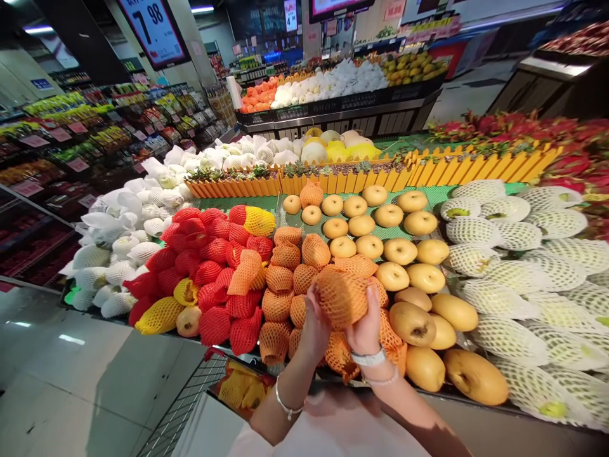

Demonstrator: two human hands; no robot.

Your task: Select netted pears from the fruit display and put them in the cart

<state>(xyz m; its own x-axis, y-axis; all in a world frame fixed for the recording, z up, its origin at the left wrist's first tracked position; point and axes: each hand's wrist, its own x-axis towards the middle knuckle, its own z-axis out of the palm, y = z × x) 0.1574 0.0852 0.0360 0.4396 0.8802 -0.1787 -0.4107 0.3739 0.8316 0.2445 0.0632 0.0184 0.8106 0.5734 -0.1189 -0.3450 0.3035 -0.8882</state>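
1. I see both hands raised over the front edge of the fruit display. The left hand (314, 327) and the right hand (367, 327) together grasp one round fruit wrapped in an orange foam-net sleeve (341, 295), held just above the pile of like fruit.
2. To do this well, I judge that the palms should cradle the fruit from both sides, with the fingers pressing lightly on the netting so that the flesh under it is not bruised, and that the sleeve should be kept from slipping off.
3. Count of hands on the fruit: two, each closed around one side of it. The right wrist bears a white band; the left bears a thin bracelet.
4. Orange-netted fruits (285, 257) lying in the pile: about a dozen show; more may be hidden behind the hands.
5. Bare yellow-brown round pears (399, 251): roughly twenty.
6. Red foam-netted fruits (209, 254): I cannot count them exactly, well over a dozen.
7. Yellow-netted fruits (259, 221): three show.
8. One wire shopping trolley (200, 387) stands below.
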